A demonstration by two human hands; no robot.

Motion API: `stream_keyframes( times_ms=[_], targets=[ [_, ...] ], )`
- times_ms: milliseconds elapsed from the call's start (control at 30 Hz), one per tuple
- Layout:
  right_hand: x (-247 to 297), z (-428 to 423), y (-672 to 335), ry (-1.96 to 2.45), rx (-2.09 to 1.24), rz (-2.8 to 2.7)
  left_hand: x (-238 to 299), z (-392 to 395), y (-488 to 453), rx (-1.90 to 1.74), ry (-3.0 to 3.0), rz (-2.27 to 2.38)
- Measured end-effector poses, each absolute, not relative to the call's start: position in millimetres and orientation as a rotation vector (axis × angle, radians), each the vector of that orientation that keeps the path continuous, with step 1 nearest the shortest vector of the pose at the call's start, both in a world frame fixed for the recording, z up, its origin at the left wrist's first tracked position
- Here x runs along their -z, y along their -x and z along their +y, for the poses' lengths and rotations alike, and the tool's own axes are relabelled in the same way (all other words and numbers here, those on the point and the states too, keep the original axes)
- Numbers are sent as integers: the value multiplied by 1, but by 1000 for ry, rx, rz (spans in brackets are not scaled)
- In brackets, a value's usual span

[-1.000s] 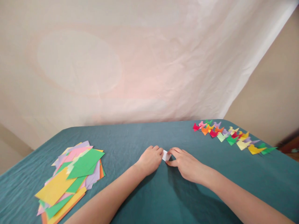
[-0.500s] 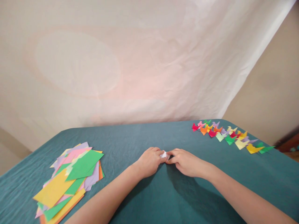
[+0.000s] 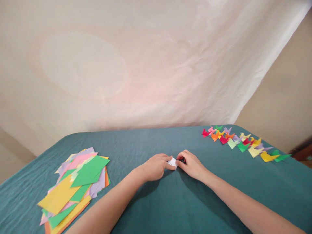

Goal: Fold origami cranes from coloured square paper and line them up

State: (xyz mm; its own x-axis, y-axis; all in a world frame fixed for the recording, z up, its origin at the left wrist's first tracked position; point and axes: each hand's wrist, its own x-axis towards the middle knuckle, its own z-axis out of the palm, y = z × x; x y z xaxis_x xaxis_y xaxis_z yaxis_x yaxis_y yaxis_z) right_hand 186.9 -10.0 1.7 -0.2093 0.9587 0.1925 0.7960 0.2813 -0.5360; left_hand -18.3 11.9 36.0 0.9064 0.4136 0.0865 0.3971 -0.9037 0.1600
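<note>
A small piece of white folded paper (image 3: 173,163) is held between two bare hands at the middle of a table covered with a dark teal cloth (image 3: 146,143). By the left hand (image 3: 156,167) the paper is gripped from the left, with the thumb laid along its near side and the index finger at its far left corner. By the right hand (image 3: 191,165) the right edge is pinched, with thumb and fingertips brought together on it and the other fingers curled. Whether the paper is rested on the cloth or raised slightly above it cannot be told.

On the left of the table, well apart from the hands, coloured paper sheets (image 3: 90,171) are piled loosely and overlapped at odd angles; green, yellow, purple, pink and orange are seen among them. At the far right, folded paper birds (image 3: 255,151) are set out in slanting rows, in red, pink, orange, yellow, green, purple and pale tones. Beyond the far edge, a pale, wrinkled sheet (image 3: 151,65) is hung.
</note>
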Motion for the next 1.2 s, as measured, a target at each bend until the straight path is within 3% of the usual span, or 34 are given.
stream_keyframes(
  times_ms=[400, 1200],
  targets=[
    [-4, -19, -174, 1714, -282, -2067, -17, 14, 11, -605, -2633, 883],
    [8, -21, -175, 1576, -343, -1967, -11, 14, 14, -610, -2631, 919]
  ],
)
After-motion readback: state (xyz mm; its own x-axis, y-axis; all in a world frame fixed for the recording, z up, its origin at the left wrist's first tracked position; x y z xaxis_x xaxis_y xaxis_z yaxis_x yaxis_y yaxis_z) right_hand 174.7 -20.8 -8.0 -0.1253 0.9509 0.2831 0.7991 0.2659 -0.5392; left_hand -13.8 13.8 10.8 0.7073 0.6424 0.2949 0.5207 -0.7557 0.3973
